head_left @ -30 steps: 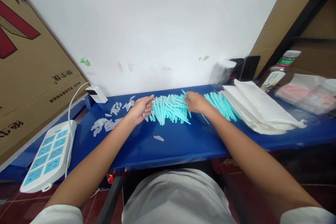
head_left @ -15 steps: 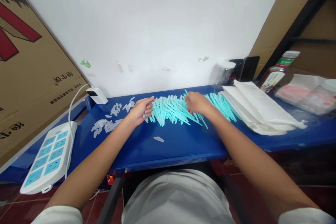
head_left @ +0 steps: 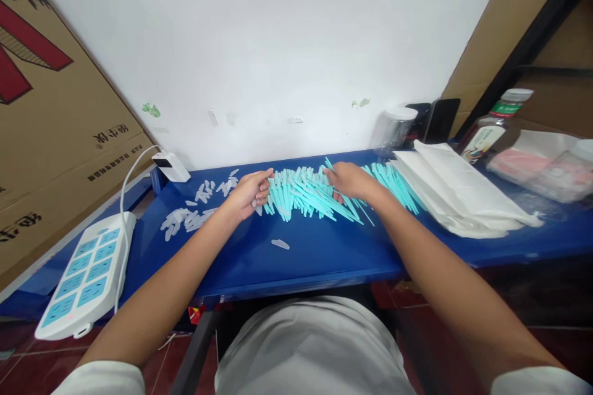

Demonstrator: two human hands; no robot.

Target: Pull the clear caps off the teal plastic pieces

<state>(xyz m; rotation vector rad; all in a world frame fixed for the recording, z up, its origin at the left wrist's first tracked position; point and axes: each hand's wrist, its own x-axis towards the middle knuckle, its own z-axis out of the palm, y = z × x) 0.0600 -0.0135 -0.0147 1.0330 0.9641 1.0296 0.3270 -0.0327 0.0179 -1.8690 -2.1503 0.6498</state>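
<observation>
My left hand (head_left: 254, 192) is closed at the left end of a pile of slim turquoise plastic sticks (head_left: 303, 192). A translucent plastic cover (head_left: 258, 210) shows under its curled fingers; the rest of its hold is hidden. At the pile's right end, my right hand (head_left: 343, 180) pinches a turquoise stick, whose tip pokes up above the fingers. Many sticks in the pile have pale, translucent upper ends. Loose translucent covers (head_left: 188, 220) lie scattered left of my left hand, and a single cover (head_left: 280, 244) rests nearer the front edge.
More turquoise sticks (head_left: 393, 184) lie right of my right hand, beside white plastic bags (head_left: 463, 191). Behind stand a clear jar (head_left: 397, 126) and a bottle (head_left: 491, 126). A power strip (head_left: 88, 274), a white device (head_left: 171, 166) and a cardboard box (head_left: 55, 105) are at left.
My right hand has shifted very slightly, and its fingers have turned a little at the pile. My left hand stays in place.
</observation>
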